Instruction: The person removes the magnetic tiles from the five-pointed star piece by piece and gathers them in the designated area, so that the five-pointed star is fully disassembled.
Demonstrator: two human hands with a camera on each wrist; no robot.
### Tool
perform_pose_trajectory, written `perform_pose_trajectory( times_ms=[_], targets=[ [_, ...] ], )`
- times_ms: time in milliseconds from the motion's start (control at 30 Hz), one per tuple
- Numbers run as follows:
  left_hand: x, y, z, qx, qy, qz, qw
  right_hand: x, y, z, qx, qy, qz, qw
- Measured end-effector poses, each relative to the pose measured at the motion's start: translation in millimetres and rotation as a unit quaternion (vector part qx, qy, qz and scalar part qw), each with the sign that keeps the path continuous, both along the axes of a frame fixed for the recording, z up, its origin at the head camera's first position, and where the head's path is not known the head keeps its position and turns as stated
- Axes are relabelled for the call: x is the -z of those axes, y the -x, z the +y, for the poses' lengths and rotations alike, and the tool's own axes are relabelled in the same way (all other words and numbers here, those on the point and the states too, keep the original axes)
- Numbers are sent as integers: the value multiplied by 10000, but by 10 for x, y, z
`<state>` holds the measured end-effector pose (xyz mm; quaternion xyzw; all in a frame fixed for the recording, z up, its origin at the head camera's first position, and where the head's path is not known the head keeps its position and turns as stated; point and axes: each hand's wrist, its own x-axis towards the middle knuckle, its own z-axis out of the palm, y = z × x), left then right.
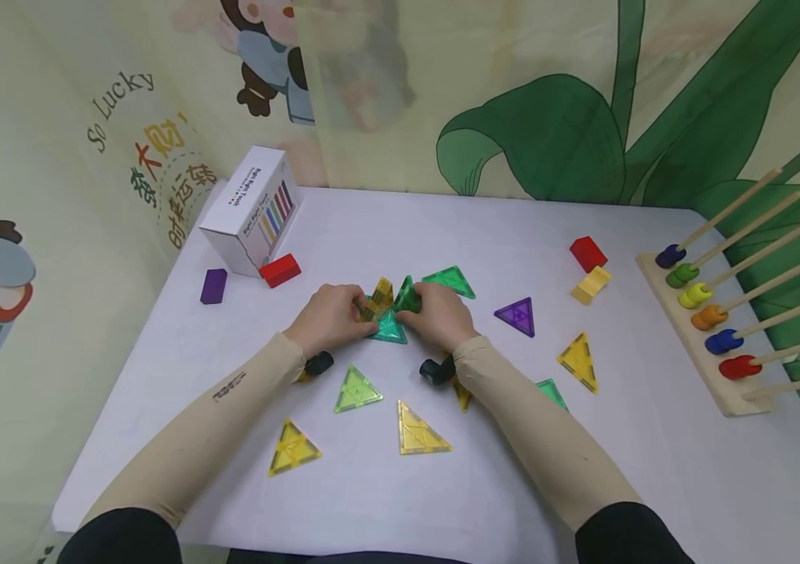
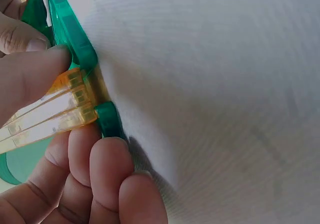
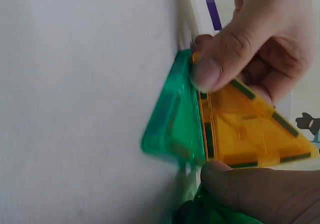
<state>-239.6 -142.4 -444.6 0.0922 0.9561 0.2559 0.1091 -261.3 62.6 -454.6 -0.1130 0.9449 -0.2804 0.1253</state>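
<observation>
1. L hand (image 1: 332,317) pinches the yellow tiles (image 3: 255,134); R hand (image 1: 443,313) pinches a green tile (image 1: 408,298).
2. All sit mid-way on the table (image 1: 385,231), btwn the hands, w/ a teal tile (image 1: 391,329) touching the yellow ones.
3. Front edge: 2 loose tiles (image 1: 422,435) lie nearest; white top shows btwn.
4. Back L corner: white box (image 1: 247,211), red block (image 1: 280,271) nr it.
5. R edge: bead rack (image 1: 696,337) runs along.
6. Back edge: white top shows btwn it & hands.
</observation>
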Motion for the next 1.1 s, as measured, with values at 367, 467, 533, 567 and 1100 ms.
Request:
perform_pose_trajectory(
  times_ms=[367, 467, 533, 567, 1100],
  targets=[
    [-13, -59, -106, -103, 9, -77, 9999, 56, 197, 229, 555, -78, -178, 9983],
    [-14, -85, -120, -24, -16, -85, 10000, 42, 275, 295, 772, -13, -68, 9970],
    [-3, -98, -120, 36, -40, -103, 9999, 27, 315, 334, 858, -17, -22, 9963],
    [4, -102, -118, 65, -43, -102, 9999, 17, 330, 346, 870, -25, -28, 9962],
    [-43, -119, -86, 234, -198, -310, 9990, -42, 124, 152, 162, 40, 577, 9982]
  ],
)
